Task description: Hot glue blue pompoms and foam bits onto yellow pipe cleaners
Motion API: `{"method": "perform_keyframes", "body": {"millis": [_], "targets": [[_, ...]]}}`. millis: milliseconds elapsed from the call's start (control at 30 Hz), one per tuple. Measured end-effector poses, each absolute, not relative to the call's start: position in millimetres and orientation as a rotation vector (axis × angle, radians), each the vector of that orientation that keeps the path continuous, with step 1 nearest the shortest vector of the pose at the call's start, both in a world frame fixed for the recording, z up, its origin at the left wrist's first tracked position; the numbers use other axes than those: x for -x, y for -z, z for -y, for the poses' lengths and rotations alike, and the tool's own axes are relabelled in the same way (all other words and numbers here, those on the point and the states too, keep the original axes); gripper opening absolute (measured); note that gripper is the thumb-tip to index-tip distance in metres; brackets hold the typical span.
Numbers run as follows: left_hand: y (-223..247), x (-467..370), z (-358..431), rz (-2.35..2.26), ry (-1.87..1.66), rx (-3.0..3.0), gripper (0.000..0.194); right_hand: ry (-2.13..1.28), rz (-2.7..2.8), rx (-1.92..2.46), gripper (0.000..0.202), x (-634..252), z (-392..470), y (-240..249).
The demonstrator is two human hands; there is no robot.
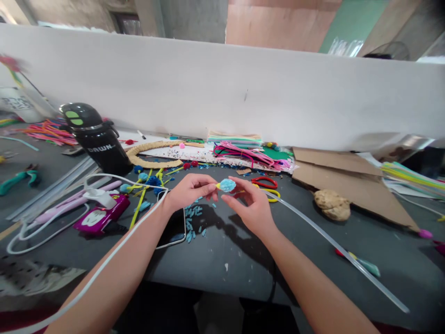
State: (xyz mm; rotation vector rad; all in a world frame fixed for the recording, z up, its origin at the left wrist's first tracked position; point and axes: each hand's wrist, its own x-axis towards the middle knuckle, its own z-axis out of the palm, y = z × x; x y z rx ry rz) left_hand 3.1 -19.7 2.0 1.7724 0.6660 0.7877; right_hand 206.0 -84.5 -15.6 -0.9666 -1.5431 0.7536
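My left hand [194, 189] pinches the yellow base of a small craft flower bud [228, 185] covered in light blue petal pieces. My right hand [252, 204] curls round the bud's other side, index finger behind it and thumb just below; how firmly it presses I cannot tell. Loose blue petal pieces [193, 212] lie on the dark table under the left hand, some on a phone-like device [179, 237] partly hidden by the left forearm. Behind the right hand rest scissors [264, 182] with red and yellow handles.
A black bottle [100, 144] and a magenta device [100, 218] stand left; a white cable [114, 260] crosses over my left forearm. Pink pipe cleaners [243, 153] lie at the back. Right are cardboard [347, 185], a tan lump [332, 204] and a clear stick [333, 246].
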Motion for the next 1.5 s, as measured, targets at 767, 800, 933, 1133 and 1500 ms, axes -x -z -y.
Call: {"method": "perform_keyframes", "body": {"millis": [767,800,933,1133,1500], "targets": [[3.8,0.2,19.9,-0.814,-0.729,-1.827,0.027,-0.361,1.761,1.048,0.019,-209.4,82.2,12.0],[3.2,1.0,19.8,-0.803,-0.706,-1.817,0.028,-0.363,1.75,1.046,0.019,-209.5,82.5,12.0],[0.0,3.9,19.0,-0.768,-0.691,-1.79,0.03,-0.389,1.705,1.034,0.02,-210.7,84.0,13.0],[-5.0,4.3,20.2,-0.722,-0.616,-1.829,0.035,-0.472,1.63,1.056,0.02,-212.9,82.3,18.0],[-7.1,6.3,19.2,-0.687,-0.473,-1.837,0.035,-0.656,1.45,0.986,0.021,-209.8,79.8,24.7]]}}
